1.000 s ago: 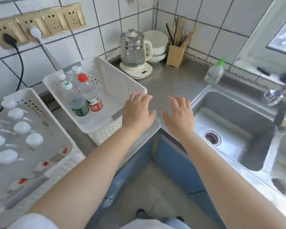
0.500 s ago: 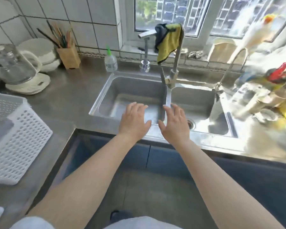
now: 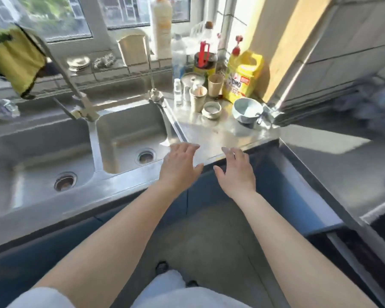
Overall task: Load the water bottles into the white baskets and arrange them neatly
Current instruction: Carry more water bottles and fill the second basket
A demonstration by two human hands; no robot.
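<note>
No white basket and no water bottle for loading shows in the head view now. My left hand [image 3: 181, 166] is stretched out palm down over the front edge of the steel counter, just right of the sink, fingers straight and holding nothing. Beside it my right hand [image 3: 235, 171] hovers the same way, a little further right, fingers spread and empty. Both forearms reach forward from the bottom of the view.
A double steel sink [image 3: 80, 152] fills the left, with a faucet [image 3: 71, 85] and a yellow cloth [image 3: 16, 61] hung on it. Cups [image 3: 198, 98], a yellow jug [image 3: 242, 76], a bowl [image 3: 247, 110] and bottles crowd the counter corner. A dark counter [image 3: 342, 170] runs along the right.
The view has swung to the right, from the baskets past the sink to the counter corner. The baskets and bottles have left the view. Both hands stay outstretched and empty.
</note>
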